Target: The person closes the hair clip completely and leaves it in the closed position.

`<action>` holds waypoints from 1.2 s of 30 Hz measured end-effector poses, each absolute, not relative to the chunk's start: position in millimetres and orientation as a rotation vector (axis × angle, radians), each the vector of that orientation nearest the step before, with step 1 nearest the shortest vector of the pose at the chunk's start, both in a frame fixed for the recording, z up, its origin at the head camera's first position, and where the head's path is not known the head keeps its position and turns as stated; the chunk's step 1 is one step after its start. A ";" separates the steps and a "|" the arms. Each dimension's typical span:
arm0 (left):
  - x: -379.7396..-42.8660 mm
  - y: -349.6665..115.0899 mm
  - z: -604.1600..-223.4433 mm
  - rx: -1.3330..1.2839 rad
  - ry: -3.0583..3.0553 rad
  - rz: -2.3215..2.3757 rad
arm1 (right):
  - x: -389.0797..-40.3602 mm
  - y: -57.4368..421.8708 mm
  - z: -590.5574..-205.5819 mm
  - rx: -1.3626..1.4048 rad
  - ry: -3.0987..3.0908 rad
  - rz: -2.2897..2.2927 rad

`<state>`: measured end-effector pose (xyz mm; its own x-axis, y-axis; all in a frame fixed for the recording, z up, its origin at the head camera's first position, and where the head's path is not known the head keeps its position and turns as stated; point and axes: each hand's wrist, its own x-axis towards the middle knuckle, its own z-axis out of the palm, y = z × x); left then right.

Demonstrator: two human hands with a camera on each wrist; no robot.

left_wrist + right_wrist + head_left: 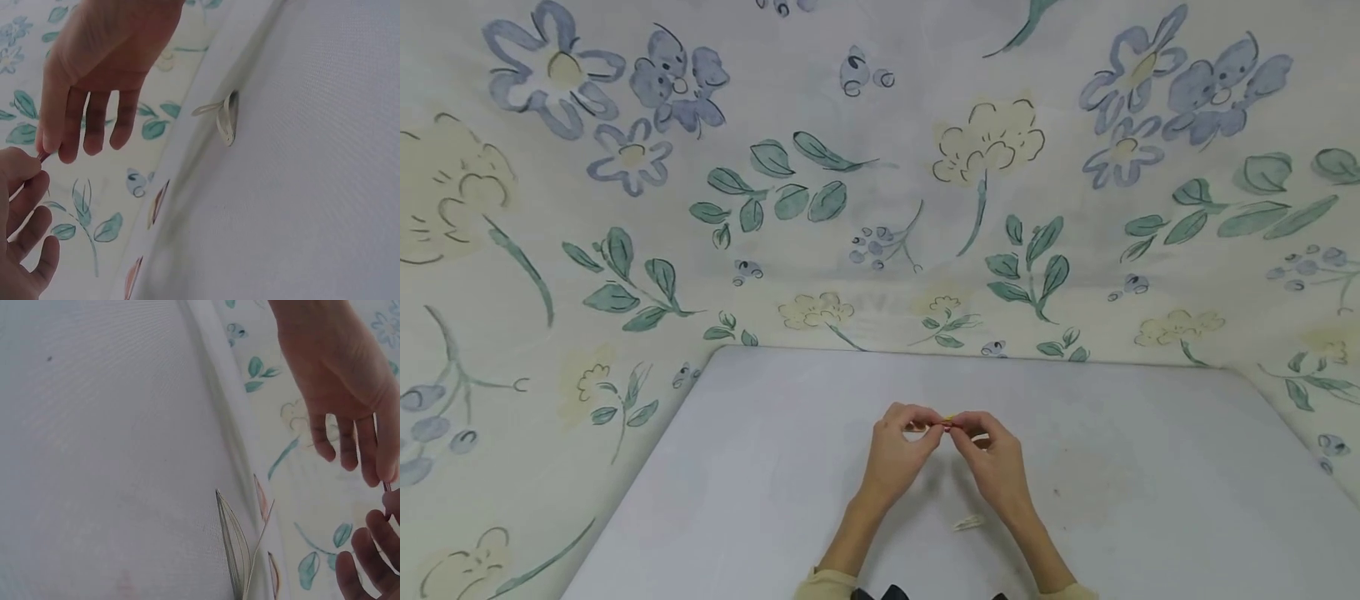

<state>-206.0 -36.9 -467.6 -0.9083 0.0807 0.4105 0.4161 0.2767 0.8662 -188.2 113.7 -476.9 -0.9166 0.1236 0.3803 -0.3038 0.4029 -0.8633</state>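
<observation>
My left hand point(897, 457) and my right hand point(998, 468) meet at the fingertips above the white table. Between them they pinch a small dark-red, slender piece point(947, 427), with a bit of yellow showing behind it. Most of the piece is hidden by thumbs and forefingers. In the left wrist view a short red end point(44, 156) shows between the two hands. The other fingers of both hands are spread and loosely bent. Nearer to me, between the forearms, lies a cream looped strip point(968, 523) with a pointed end.
Thin leaf-shaped loops lie beyond the cream strip: a brown-and-yellow loop point(157, 204) and a reddish loop point(133, 278). The white tabletop point(737, 500) ends at a floral-patterned cloth point(880, 225) at the back and sides. Dark objects point(891, 593) show at the bottom edge.
</observation>
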 end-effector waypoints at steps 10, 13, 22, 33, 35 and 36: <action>-209.9 -39.9 -465.3 -0.467 -2.314 -1.592 | -194.3 117.1 -474.2 0.271 -2.281 1.335; -211.8 -42.9 -466.7 -0.479 -2.331 -1.562 | -195.6 117.4 -474.8 0.330 -2.300 1.278; -222.2 -61.1 -463.2 -0.535 -2.450 -1.329 | -203.0 111.1 -472.3 0.380 -2.433 1.151; -231.5 -77.5 -458.2 -0.559 -2.621 -1.097 | -216.8 100.1 -472.3 0.418 -2.580 1.054; -231.7 -79.1 -457.9 -0.552 -2.638 -1.088 | -219.7 99.1 -473.2 0.430 -2.596 1.047; -231.7 -80.0 -458.1 -0.548 -2.647 -1.081 | -220.9 98.7 -473.5 0.438 -2.604 1.041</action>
<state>-231.7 -80.0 -458.1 -0.9037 0.2534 0.3452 0.4226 0.6577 0.6235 -220.9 98.7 -473.5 -0.9078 -0.1671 0.3846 -0.3862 0.6904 -0.6117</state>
